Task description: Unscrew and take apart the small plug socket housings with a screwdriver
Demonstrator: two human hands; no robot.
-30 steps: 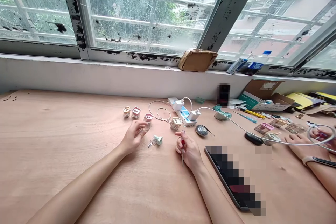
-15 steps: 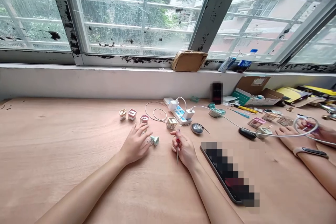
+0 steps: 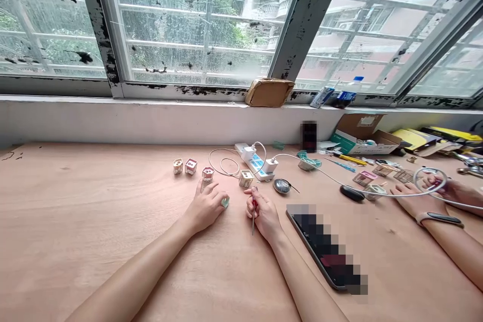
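My left hand (image 3: pixel 206 209) rests low over the table, its thumb and index finger closed round a small pale green plastic piece (image 3: pixel 225 202). Most of that piece is hidden by the fingers. In my right hand (image 3: pixel 264 211) is a thin screwdriver (image 3: pixel 253 220) with a red handle, its metal shaft pointing down towards me. Just beyond my left fingertips stands a small pink-topped box-shaped part (image 3: pixel 207 174). Another, cream-coloured part (image 3: pixel 246 178) stands beyond the gap between my hands.
Two more small parts (image 3: pixel 190 166) stand at the far left. A power strip (image 3: pixel 260 167) with white cables, a round silver object (image 3: pixel 282 186) and a phone (image 3: pixel 320 251) lie nearby. To the right, another person's hands (image 3: pixel 411 198) work among similar parts and tools.
My left fingers have curled from a spread pose and closed round the pale green piece, which was lying beside them. My right hand keeps its hold on the screwdriver.
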